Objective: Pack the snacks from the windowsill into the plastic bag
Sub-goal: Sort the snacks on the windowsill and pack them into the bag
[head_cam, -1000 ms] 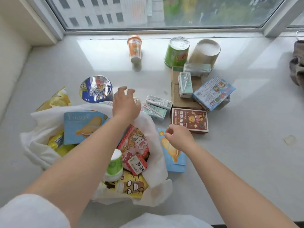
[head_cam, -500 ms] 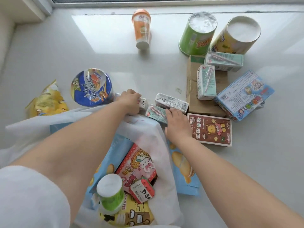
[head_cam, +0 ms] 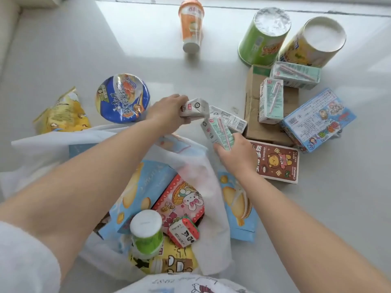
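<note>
The left hand (head_cam: 169,112) is closing around a small white drink carton (head_cam: 193,108), fingers wrapped over its near end, lifted just above the windowsill (head_cam: 63,49). The right hand (head_cam: 234,153) is gripping a mint-green drink carton (head_cam: 218,132) from below, tilting it up; a third carton (head_cam: 230,119) is lying just behind it, at 12 o'clock from that hand.

The plastic bag (head_cam: 211,199) is lying open at 6 o'clock from both hands, already holding a blue biscuit box (head_cam: 143,193), a pink wafer pack (head_cam: 182,199), a green-and-white cup (head_cam: 146,231) and a small strawberry-print carton (head_cam: 184,232).

Handling judgement: the cartons are likely light and fairly stiff, though squeezable at the flat faces; gripping across the narrow edges looks safer. The taped straws may snag.

Still outside the bag:
- blue noodle bowl (head_cam: 122,98) and yellow chip bag (head_cam: 61,113), at 10 o'clock from the bag
- orange cup (head_cam: 191,24), lying on its side at 12 o'clock
- green tub (head_cam: 264,37) and yellow tub (head_cam: 313,41), inverted, at 1 o'clock
- two more mint cartons (head_cam: 271,100) on a brown cardboard box (head_cam: 251,115)
- blue cartoon box (head_cam: 317,119) and brown bear box (head_cam: 277,163), at 2 o'clock

The bag's folded-in rim and the upright green-and-white cup are narrowing the opening; the bear box is touching the right wrist.
</note>
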### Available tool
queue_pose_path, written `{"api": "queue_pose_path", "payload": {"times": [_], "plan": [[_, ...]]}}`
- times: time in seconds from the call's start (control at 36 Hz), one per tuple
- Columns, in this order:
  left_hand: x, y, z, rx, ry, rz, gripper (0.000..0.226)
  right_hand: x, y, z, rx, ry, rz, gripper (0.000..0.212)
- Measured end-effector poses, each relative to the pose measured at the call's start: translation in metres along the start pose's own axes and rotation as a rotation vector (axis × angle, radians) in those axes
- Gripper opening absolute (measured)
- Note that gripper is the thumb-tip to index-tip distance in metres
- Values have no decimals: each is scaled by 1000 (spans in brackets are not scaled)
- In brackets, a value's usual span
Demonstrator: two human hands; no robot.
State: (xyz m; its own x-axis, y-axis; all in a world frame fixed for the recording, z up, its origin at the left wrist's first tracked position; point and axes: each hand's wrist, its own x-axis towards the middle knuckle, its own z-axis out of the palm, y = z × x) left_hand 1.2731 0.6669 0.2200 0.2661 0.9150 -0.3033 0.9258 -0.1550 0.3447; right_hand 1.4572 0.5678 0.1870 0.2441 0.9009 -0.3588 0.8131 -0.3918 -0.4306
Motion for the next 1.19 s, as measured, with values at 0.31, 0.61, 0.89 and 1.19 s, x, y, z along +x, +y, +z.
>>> {"api": "queue_pose_path", "payload": {"times": [0.31, 0.61, 0.89, 1.19], "plan": [[-166, 21, -22, -732, 401, -15, 40, -120, -52, -52, 536, 19, -98, 28], [-264, -56, 19, -319, 526, -310, 38, -176, -87, 17, 125, -106, -246, 49], [-275, -96, 55, -36, -4, -408, 65, -169, -88, 45, -409, -132, -500, 62], [-267, -73, 34, 11, 95, -361, 46, -186, -80, 50, -267, -131, -465, 53]]}}
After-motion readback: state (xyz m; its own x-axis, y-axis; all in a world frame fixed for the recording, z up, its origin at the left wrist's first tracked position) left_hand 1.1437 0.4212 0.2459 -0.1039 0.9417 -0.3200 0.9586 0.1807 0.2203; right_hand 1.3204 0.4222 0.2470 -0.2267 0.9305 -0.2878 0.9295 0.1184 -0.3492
